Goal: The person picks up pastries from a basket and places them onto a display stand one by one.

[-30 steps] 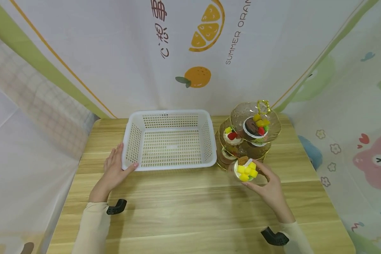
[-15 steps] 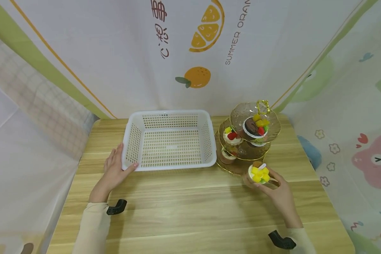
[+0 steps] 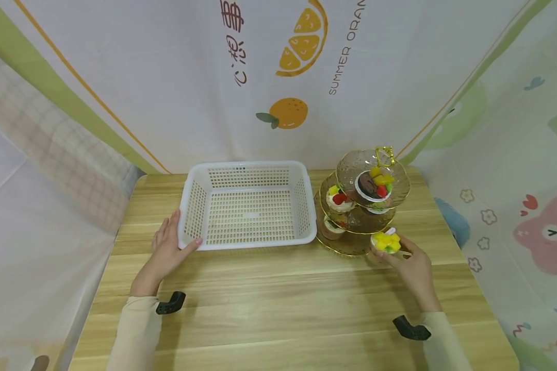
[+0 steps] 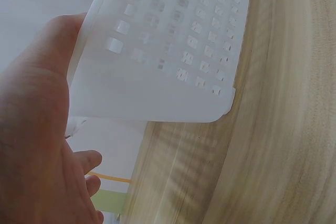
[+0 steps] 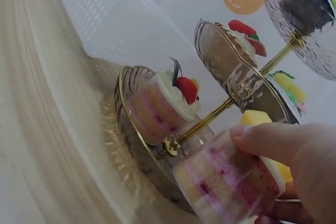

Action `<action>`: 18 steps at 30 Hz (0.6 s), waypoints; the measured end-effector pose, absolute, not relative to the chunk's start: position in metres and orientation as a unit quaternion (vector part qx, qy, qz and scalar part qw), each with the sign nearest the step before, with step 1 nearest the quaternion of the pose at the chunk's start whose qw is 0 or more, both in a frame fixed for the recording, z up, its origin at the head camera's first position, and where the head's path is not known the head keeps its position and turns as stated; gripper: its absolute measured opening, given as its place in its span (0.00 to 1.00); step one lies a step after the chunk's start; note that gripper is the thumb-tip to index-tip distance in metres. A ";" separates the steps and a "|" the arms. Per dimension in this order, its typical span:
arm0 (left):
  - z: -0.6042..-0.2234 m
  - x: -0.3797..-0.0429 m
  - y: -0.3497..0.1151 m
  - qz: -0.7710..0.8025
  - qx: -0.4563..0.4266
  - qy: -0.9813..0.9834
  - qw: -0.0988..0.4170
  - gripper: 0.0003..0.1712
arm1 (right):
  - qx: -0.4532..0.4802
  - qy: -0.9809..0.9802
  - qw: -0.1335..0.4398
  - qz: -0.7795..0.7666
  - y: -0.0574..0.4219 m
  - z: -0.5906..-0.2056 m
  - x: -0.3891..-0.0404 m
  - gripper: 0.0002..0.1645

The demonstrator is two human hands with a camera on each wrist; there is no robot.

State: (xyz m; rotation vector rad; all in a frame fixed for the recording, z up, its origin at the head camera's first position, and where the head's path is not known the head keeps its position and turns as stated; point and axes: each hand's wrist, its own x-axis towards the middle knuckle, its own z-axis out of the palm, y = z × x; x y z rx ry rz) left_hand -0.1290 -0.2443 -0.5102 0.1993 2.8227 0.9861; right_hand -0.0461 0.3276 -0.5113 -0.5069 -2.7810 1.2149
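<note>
My right hand (image 3: 414, 268) grips a clear dessert cup (image 5: 228, 182) of pink-and-cream layered cake topped with yellow cubes. It is at the front right of a three-tier cake stand (image 3: 373, 214), at the bottom tier's edge; whether it touches that tier I cannot tell. Another layered cup (image 5: 163, 108) with a strawberry sits on the bottom tier. The middle tier bears a strawberry-topped dessert (image 3: 339, 199), the top one a chocolate dessert (image 3: 372, 186). My left hand (image 3: 168, 245) rests against the front left corner of a white basket (image 3: 248, 246), fingers along the side, thumb at the rim.
The basket's perforated floor (image 3: 250, 216) shows bare. Basket and stand are side by side at the back of a wooden table (image 3: 269, 304). Behind it hangs a printed curtain (image 3: 204, 118); another patterned curtain (image 3: 529, 170) hangs at the right.
My right hand has carried the yellow-topped cup rightward along the front of the stand, then slightly back towards its bottom tier. The left hand and basket have stayed put.
</note>
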 end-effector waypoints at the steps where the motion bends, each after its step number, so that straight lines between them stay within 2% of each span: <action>1: -0.510 -0.129 -0.244 0.328 0.066 0.939 0.072 0.61 | -0.166 -0.905 0.029 0.390 0.327 -0.510 -0.048 0.49; 6: -0.510 -0.128 -0.244 0.331 0.065 0.939 0.073 0.61 | -0.162 -0.917 0.024 0.364 0.322 -0.506 -0.056 0.52; 18: -0.510 -0.129 -0.244 0.334 0.068 0.937 0.072 0.61 | -0.149 -0.925 0.062 0.344 0.312 -0.515 -0.072 0.48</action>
